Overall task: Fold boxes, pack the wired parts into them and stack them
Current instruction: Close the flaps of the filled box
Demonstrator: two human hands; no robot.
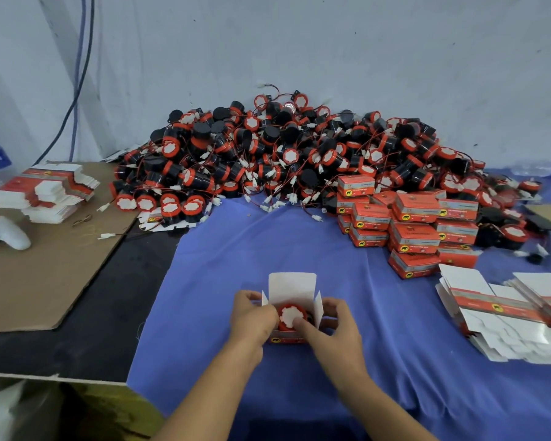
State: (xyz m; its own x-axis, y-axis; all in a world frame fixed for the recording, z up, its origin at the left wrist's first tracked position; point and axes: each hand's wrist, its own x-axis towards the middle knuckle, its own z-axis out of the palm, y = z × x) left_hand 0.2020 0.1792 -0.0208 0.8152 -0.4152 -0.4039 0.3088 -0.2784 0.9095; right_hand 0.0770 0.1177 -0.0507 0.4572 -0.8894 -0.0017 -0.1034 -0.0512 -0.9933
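Now, with fingers [268,308] of our left hand [252,316] and right hand [334,329] gripping the open box [287,339] at the tabletop's [236,249] near middle, we press the wired part [288,313] down squarely inside with the right thumb before closing the raised flap [291,284].

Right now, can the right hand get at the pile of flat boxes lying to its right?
Probably yes: only bare blue cloth lies between the right hand and the flat boxes. But it must first let go of the open box.
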